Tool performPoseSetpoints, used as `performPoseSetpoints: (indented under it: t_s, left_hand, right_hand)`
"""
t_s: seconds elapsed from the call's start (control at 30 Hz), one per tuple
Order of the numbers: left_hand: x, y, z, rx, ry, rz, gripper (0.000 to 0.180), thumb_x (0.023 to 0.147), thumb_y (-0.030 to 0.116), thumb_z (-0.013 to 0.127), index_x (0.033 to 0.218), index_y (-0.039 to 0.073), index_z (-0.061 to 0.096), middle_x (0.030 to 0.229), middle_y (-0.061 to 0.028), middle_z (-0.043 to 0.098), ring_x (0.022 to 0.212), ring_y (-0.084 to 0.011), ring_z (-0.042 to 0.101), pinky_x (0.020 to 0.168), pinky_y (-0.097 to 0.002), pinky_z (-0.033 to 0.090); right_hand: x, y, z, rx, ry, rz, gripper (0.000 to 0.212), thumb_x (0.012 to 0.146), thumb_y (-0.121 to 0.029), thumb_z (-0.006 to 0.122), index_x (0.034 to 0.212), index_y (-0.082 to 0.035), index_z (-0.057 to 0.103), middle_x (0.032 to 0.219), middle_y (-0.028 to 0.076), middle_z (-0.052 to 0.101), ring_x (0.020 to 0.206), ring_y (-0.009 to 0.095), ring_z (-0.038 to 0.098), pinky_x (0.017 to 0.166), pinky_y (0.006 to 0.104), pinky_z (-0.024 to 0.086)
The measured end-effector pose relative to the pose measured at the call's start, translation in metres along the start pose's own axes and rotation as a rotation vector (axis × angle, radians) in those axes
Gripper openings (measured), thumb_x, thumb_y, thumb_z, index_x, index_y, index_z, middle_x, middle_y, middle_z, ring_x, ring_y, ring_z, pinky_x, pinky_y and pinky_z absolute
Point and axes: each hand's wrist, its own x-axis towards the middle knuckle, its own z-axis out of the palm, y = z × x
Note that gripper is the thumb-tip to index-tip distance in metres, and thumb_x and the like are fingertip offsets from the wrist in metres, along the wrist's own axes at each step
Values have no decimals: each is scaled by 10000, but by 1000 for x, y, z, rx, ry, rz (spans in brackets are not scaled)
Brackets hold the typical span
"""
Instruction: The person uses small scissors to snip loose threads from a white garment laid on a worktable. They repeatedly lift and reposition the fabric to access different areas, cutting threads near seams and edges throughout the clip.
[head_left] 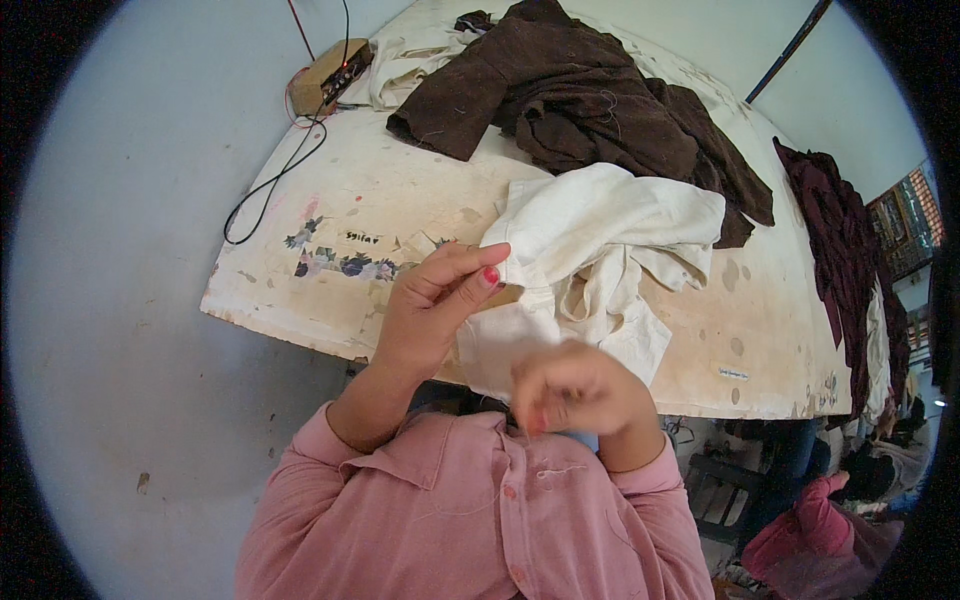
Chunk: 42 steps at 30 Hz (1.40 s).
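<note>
My left hand (pixel 432 310) pinches a fold of a cream-white garment (pixel 600 240) between thumb and fingers, near the front edge of a worn pale table (pixel 330 215). My right hand (pixel 575 392) is blurred and closed, close to my chest just below the garment's hanging edge; whether it holds something small I cannot tell. Both forearms wear pink sleeves.
A dark brown garment (pixel 580 100) lies heaped at the back of the table. A small brown box (pixel 325 75) with red and black wires sits at the far left corner. Maroon cloth (pixel 850 250) hangs along the right edge. Another person in pink (pixel 820 520) sits lower right.
</note>
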Motion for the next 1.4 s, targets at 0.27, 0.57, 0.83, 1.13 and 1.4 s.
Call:
performPoseSetpoints:
  t_s: [0.27, 0.57, 0.83, 1.13, 1.4]
  left_hand:
    - [2, 1, 2, 3, -27, -19, 234, 929, 34, 599, 1154, 17, 660, 998, -23, 572, 923, -85, 577, 838, -214, 507]
    - [1, 4, 3, 203, -100, 163, 228, 905, 12, 624, 1127, 21, 674, 994, -27, 582, 913, -98, 605, 820, -212, 520]
    - [7, 3, 2, -39, -43, -21, 231, 919, 14, 599, 1142, 12, 658, 997, -29, 582, 955, -122, 602, 897, -280, 539]
    - [5, 6, -4, -363, -141, -196, 275, 927, -1, 573, 1197, 17, 623, 1156, -82, 626, 1005, -133, 615, 922, -284, 528]
    - [3, 6, 3, -222, -107, -168, 279, 912, -13, 595, 1186, 27, 631, 1116, -47, 629, 967, -115, 621, 902, -255, 525]
  right_hand:
    - [20, 4, 11, -671, 690, -116, 261, 710, 40, 721, 952, -54, 691, 641, 11, 511, 527, 87, 446, 479, 227, 307]
    - [20, 3, 9, -861, 559, -67, 163, 779, 29, 656, 925, -42, 642, 718, 28, 577, 572, 115, 525, 511, 242, 391]
    - [-3, -14, -3, -46, -164, -8, 237, 800, -106, 689, 1006, -40, 593, 836, 68, 589, 670, 203, 551, 616, 288, 444]
    - [-5, 0, 0, -758, 531, 41, 449, 876, -114, 641, 1306, -40, 537, 920, 133, 569, 706, 231, 569, 606, 293, 462]
    - [0, -3, 5, -833, 551, -43, 339, 820, 4, 673, 1157, -25, 663, 920, 105, 612, 703, 136, 587, 584, 230, 465]
